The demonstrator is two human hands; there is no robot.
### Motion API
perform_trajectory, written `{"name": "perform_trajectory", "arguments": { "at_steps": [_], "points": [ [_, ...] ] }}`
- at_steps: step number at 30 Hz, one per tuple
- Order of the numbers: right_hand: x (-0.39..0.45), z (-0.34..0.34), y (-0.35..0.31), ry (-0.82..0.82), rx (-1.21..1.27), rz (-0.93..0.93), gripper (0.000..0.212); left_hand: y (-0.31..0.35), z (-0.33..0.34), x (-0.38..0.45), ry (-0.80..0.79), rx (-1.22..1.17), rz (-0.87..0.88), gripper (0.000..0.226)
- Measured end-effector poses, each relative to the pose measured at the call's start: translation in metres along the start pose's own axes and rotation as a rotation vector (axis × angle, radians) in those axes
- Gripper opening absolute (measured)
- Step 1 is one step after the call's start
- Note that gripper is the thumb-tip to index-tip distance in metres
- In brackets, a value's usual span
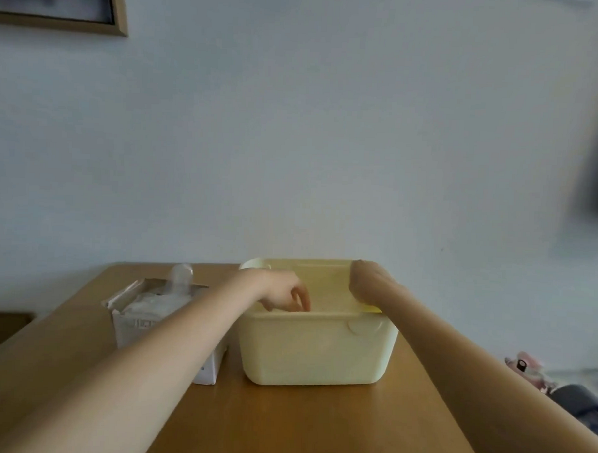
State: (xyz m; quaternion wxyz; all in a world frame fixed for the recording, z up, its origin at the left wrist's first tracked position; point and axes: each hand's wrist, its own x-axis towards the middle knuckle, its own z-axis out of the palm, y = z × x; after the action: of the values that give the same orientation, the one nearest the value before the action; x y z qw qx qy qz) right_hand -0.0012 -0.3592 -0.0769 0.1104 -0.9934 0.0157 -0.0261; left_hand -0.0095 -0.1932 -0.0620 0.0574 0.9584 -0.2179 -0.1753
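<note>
Head view, looking down my two bare arms to a pale yellow bin (315,352) that stands on a wooden table (300,426), a little right of centre and close to the far edge by the wall (327,142). The bin is upright and open at the top.

My left hand (283,290) hangs over the bin's near rim towards its left end. The fingers (302,299) are curled downward with the thumb tucked below them, the tips just behind the rim. The picture is soft there, and I cannot tell whether they pinch anything or only touch the plastic.

My right hand (365,283) is bent sharply at the wrist over the right end of the bin. Its fingers go down inside and are hidden by the back of the hand, so I cannot tell how far they are spread or what they have hold of. A brighter yellow scrap shows at the rim just under that wrist.

Just beside the bin on its left stands a white carton (141,326), partly behind my left forearm, with clear plastic bags (166,299) sticking out of its top. A framed picture (61,6) hangs at upper left. A pink toy (526,368) lies low at right, beyond the table.
</note>
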Motion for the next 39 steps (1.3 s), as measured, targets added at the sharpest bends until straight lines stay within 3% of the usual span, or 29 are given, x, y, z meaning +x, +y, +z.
{"name": "perform_trajectory", "arguments": {
  "at_steps": [4, 8, 9, 11, 13, 16, 22, 25, 27, 29, 32, 34, 39],
  "points": [
    [-0.007, -0.005, 0.000, -0.046, -0.198, -0.060, 0.018, -0.005, 0.005, 0.014, -0.186, 0.065, -0.129, 0.045],
    [-0.014, -0.023, -0.016, 0.264, -0.388, -0.166, 0.022, 0.002, 0.006, 0.020, -0.273, 0.081, -0.100, 0.048],
    [-0.013, -0.024, -0.019, 0.247, -0.367, -0.216, 0.019, 0.002, 0.008, 0.023, -0.279, 0.101, -0.101, 0.048],
    [-0.008, -0.018, -0.023, -0.096, -0.233, -0.241, 0.024, -0.003, 0.011, 0.027, -0.306, 0.142, -0.129, 0.048],
    [-0.005, -0.005, -0.023, -0.503, -0.099, -0.022, 0.042, -0.010, 0.013, 0.031, -0.333, 0.167, -0.183, 0.049],
    [-0.005, 0.000, -0.017, -0.520, -0.183, 0.127, 0.051, -0.013, 0.012, 0.032, -0.324, 0.198, -0.255, 0.049],
    [-0.002, -0.002, -0.011, -0.469, -0.422, 0.026, 0.044, -0.014, 0.008, 0.025, -0.214, 0.205, -0.302, 0.051],
    [-0.004, -0.008, -0.019, -0.485, -0.365, 0.023, 0.046, -0.014, -0.004, 0.014, -0.130, 0.035, -0.268, 0.057],
    [-0.003, -0.017, -0.030, -0.530, -0.331, -0.063, 0.058, -0.015, -0.016, 0.002, -0.036, -0.101, -0.224, 0.057],
    [-0.005, -0.031, -0.048, -0.506, -0.153, -0.143, 0.061, -0.020, -0.028, -0.017, 0.127, -0.249, -0.157, 0.043],
    [-0.013, -0.048, -0.088, -0.319, 0.201, -0.344, 0.037, -0.043, -0.038, -0.051, 0.443, -0.342, -0.101, 0.024],
    [-0.020, -0.046, -0.117, -0.241, 0.345, -0.435, 0.023, -0.066, -0.035, -0.072, 0.547, -0.302, -0.157, 0.024],
    [-0.029, -0.013, -0.180, -0.174, 0.206, -0.525, 0.035, -0.116, -0.009, -0.106, 0.498, -0.284, -0.341, 0.026]
  ]
}}
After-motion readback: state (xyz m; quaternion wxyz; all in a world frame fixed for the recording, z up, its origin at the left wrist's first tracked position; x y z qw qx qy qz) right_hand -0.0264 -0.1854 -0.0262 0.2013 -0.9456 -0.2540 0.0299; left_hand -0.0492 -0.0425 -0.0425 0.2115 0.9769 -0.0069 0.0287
